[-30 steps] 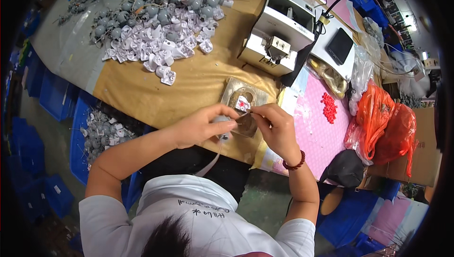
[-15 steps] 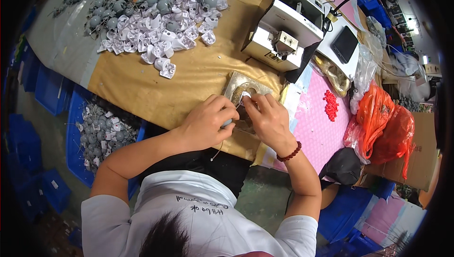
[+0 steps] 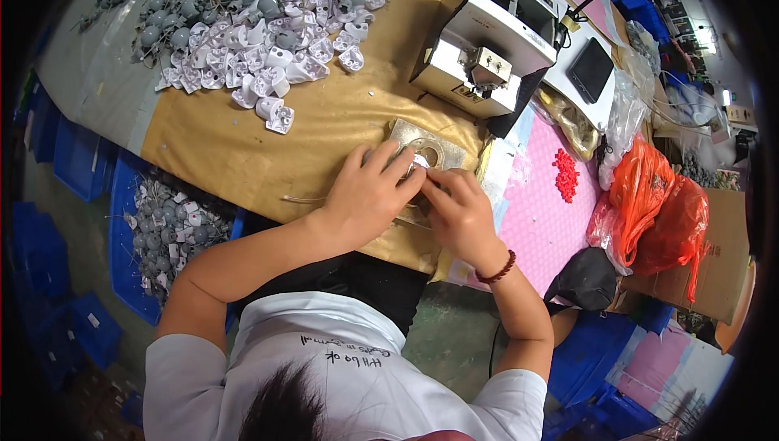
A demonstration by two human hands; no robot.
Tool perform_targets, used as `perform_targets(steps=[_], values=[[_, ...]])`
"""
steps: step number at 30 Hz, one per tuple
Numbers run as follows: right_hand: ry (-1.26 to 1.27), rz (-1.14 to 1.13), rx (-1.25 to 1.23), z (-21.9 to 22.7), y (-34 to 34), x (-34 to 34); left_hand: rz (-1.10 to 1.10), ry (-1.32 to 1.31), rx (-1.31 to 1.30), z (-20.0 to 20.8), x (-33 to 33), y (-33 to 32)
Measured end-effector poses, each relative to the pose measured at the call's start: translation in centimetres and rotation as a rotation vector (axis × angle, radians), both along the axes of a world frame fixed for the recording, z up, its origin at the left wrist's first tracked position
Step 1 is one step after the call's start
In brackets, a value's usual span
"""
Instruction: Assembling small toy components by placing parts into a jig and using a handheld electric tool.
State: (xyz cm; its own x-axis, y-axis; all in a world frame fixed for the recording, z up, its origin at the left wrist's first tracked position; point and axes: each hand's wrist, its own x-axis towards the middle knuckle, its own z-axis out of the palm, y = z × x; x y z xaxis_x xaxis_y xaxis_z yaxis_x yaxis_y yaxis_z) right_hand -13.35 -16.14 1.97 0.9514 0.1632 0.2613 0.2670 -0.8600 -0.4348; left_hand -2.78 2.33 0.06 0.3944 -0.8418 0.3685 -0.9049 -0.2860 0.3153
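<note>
Both my hands meet over a square metal fixture point(image 3: 450, 150) with a round recess, near the table's front edge. A small white plastic part point(image 3: 419, 162) shows between the fingertips, over the recess. My left hand point(image 3: 363, 197) is closed, its fingers bent down onto the part's left side; its palm hides whatever lies beneath. From under that hand a thin pale wire point(image 3: 302, 199) sticks out to the left across the table. My right hand point(image 3: 462, 215), a dark red bead bracelet at its wrist, pinches at the part's right side with thumb and forefinger.
White plastic housings point(image 3: 243, 60) and grey balls with wires point(image 3: 268, 3) are heaped at the far left. A white-cased machine point(image 3: 479, 76) stands beyond the fixture. Right are red pieces point(image 3: 565, 175), a black phone point(image 3: 591, 70) and red bags point(image 3: 649, 197). A blue bin point(image 3: 130, 271) sits lower left.
My left hand has turned and slid forward onto the fixture, its fingers now at the white part. The grey ball seen beneath it is hidden, and the wire swung from hanging down to lying leftward.
</note>
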Motion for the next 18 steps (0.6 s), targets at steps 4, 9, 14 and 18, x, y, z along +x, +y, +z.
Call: perform_targets(steps=[4,9,14,18], values=[[0.033,-0.351,0.473,-1.3,-3.8,-3.0,-0.031,-0.019,0.015,-0.2,0.2,-0.3],[0.164,-0.343,0.436,-2.1,-3.5,-4.9,-0.084,-0.034,-0.018,-0.5,0.8,-0.5],[-0.027,-0.477,0.418,-4.7,-2.3,-3.8,-0.122,-0.004,-0.015,-0.3,1.2,-0.4],[-0.103,-0.595,1.059,-5.2,-2.0,-2.7,-0.112,-0.013,-0.045,-0.8,1.1,-0.2]])
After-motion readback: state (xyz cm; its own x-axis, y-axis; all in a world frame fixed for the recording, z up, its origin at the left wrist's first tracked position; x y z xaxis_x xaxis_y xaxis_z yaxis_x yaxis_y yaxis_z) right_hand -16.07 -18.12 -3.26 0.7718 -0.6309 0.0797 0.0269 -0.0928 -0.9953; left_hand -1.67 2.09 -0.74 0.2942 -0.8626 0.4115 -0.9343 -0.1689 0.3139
